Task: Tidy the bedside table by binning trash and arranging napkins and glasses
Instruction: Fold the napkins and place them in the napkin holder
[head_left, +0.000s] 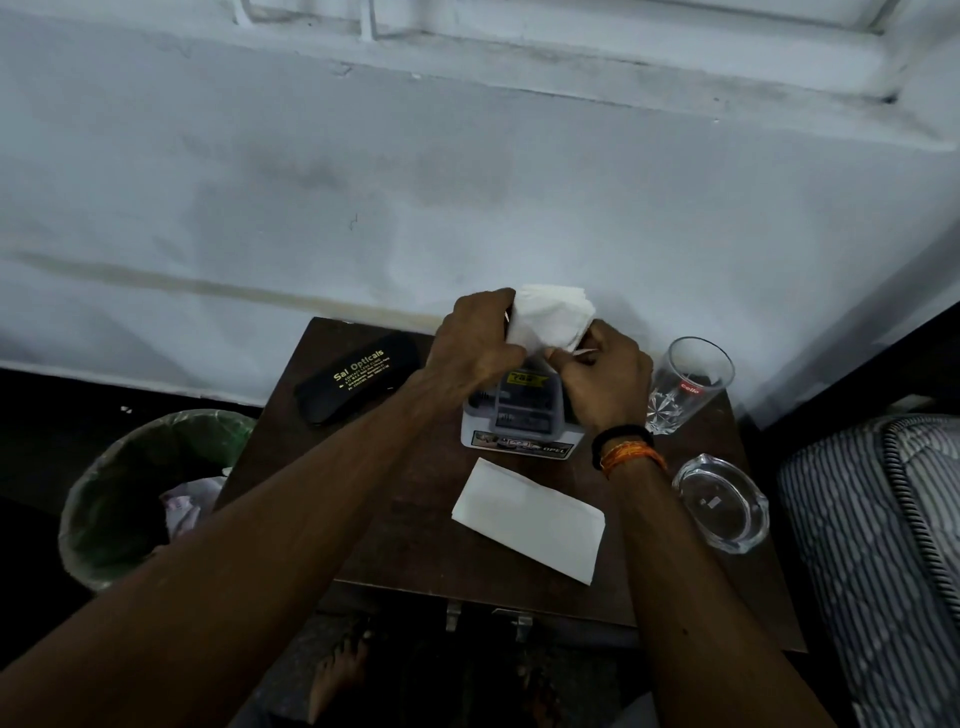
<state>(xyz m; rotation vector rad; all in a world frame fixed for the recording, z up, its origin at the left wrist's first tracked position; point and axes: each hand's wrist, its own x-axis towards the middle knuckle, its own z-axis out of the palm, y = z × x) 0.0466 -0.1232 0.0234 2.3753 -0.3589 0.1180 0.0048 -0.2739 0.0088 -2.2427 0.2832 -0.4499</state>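
Note:
My left hand (480, 335) and my right hand (602, 382) both grip a white napkin (550, 317), held above the far side of the dark wooden bedside table (363, 499). A second white napkin (530, 519), folded flat, lies near the table's front. A clear drinking glass (685, 387) with a red label stands upright at the back right. A black spectacle case (358, 382) with gold lettering lies at the back left. On the floor to the left stands a bin (124, 493) lined with a green bag, with crumpled trash inside.
Under my hands sits a grey and white boxed device (519, 421). A glass ashtray (722, 501) rests at the table's right edge. A striped mattress (878, 545) borders the table on the right. The wall runs right behind the table. My bare feet show below the front edge.

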